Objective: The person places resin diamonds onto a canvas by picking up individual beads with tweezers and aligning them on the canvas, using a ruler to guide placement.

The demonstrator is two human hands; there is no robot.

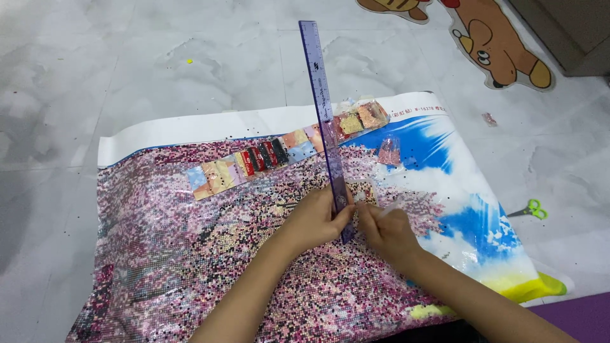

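Aligning step: left hand (318, 219) grip clenched on purple ruler (325, 121) over bead canvas (190, 254); right hand (384, 228) pinches film at 3 o'clock; next needs ruler kept steady.

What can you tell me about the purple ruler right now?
The ruler is a long, translucent purple strip, plastic by the look, with printed markings along its edges. It lies flat across the diamond-painting canvas, running from the hands up past the canvas's white top border onto the marble floor. It crosses a row of small bead packets. The left hand presses its near end down; the right hand sits just beside that end.
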